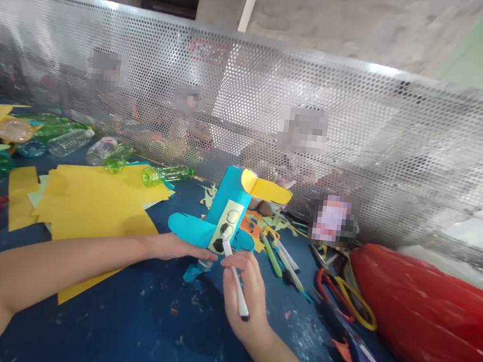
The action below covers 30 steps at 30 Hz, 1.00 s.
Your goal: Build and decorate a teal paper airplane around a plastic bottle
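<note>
A blue paper aeroplane (221, 208) with a yellow propeller and a pale green strip bearing black circles stands on the blue table (131, 330). My left hand (174, 247) is wrapped under its wing and holds it. My right hand (243, 293) is closed on a white marker pen (235, 278), whose tip touches the pale green strip near a filled black circle.
Yellow paper sheets (92, 203) lie at the left, with green and clear plastic bottles (164, 174) behind them. Pens (285, 260), scissors (341, 295) and paper scraps lie at the right beside a red object (420, 321). A perforated metal screen (359, 130) runs along the back; people sit behind it.
</note>
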Available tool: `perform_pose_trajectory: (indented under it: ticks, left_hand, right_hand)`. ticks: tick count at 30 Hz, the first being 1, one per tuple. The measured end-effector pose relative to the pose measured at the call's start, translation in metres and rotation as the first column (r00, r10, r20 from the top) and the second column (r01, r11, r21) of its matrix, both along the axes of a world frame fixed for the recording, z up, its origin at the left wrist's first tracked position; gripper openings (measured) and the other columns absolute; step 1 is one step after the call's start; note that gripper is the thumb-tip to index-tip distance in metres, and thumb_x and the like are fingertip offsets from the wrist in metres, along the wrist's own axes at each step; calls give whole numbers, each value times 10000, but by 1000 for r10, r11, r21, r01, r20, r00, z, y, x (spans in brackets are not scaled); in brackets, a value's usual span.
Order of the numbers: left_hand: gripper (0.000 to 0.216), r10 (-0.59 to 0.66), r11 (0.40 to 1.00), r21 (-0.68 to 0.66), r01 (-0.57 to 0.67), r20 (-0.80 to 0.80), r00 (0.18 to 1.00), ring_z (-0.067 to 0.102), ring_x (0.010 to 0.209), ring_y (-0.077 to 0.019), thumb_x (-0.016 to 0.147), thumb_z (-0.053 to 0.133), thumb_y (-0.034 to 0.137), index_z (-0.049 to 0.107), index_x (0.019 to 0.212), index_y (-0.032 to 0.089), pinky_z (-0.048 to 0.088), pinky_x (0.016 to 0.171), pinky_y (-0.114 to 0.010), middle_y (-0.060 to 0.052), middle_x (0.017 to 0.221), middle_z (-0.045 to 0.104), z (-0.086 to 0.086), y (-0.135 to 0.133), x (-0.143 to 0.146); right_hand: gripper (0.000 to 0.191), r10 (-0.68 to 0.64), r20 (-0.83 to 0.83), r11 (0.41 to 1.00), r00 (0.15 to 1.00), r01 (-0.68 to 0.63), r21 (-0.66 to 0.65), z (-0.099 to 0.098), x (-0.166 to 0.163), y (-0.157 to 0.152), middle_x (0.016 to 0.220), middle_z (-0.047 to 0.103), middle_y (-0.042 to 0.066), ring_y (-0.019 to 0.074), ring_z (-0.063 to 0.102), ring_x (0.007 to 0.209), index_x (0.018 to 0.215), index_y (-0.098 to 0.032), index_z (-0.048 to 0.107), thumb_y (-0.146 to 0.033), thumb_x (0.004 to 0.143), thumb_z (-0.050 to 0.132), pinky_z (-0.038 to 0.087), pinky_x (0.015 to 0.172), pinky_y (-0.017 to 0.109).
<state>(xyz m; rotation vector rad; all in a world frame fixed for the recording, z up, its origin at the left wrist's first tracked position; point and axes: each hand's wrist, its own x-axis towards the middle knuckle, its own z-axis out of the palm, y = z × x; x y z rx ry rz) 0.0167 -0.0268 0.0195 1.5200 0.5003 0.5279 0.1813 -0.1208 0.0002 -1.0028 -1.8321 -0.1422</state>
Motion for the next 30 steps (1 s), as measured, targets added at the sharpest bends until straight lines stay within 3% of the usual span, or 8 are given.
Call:
perform_pose_trajectory:
  ticks: [4, 12, 20, 30]
  left_hand:
    - [461, -4, 1000, 0, 4, 5, 1000, 596, 1097, -254, 631, 785, 486, 728, 985, 198, 402, 1028, -372, -42, 1080, 707, -2, 1, 0]
    - [386, 14, 998, -65, -11, 46, 999, 591, 1118, -259, 590, 805, 469, 739, 873, 215, 417, 1023, -351, -8, 1045, 720, 16, -9, 0]
    - [466, 6, 1000, 8, -6, 83, 997, 582, 1143, -253, 643, 776, 474, 704, 1026, 218, 386, 1051, -376, -23, 1123, 693, 1, -1, 3]
    - [490, 33, 999, -29, -34, -46, 998, 602, 1073, -251, 591, 791, 512, 724, 964, 200, 423, 994, -368, -36, 1073, 706, 12, -7, -1]
  right_hand:
    - [169, 5, -5, 1000, 1000, -5, -8, -1, 0, 0, 849, 531, 29, 182, 545, 797, 926, -230, 512, -84, 866, 450, 447, 702, 328]
    - [171, 20, -4, 999, 1000, -21, -26, -1, 0, 2, 838, 535, 26, 182, 539, 789, 912, -227, 504, -74, 862, 445, 440, 701, 333]
    - [170, -6, -3, 1000, 1000, 6, -10, 1, 0, -1, 835, 535, 28, 184, 544, 789, 909, -226, 498, -73, 864, 439, 437, 701, 334]
    - [161, -1, 0, 1000, 1000, 1, -14, -1, 1, 1, 841, 532, 27, 179, 539, 794, 916, -226, 497, -83, 868, 441, 441, 703, 329]
